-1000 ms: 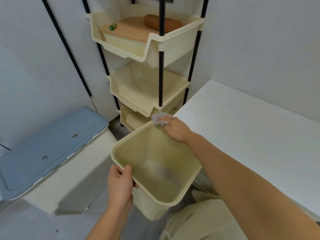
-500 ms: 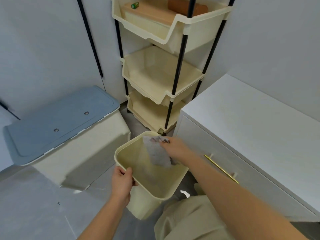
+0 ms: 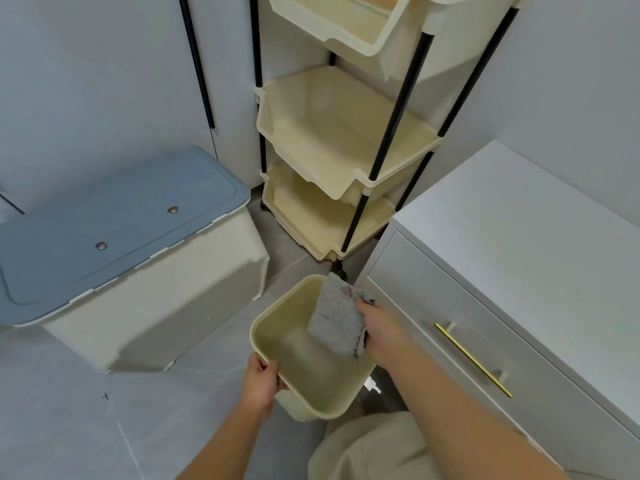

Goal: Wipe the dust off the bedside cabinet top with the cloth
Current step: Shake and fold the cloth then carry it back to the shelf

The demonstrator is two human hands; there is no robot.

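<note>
A grey cloth hangs over the mouth of a cream plastic bin, pinched at its right edge by my right hand. My left hand grips the bin's near rim and holds the bin low, above the grey floor. The white bedside cabinet stands to the right, its flat top bare; its grey drawer front carries a gold handle. Both hands are left of and below the cabinet top.
A cream three-tier rack with black poles stands in the corner behind the bin. A cream box with a blue lid sits on the floor at left. My knee in beige cloth is at the bottom.
The bin has dropped from cabinet-top height toward the floor and the view tilted down. The cloth, bunched at the bin's rim before, now hangs open over the bin.
</note>
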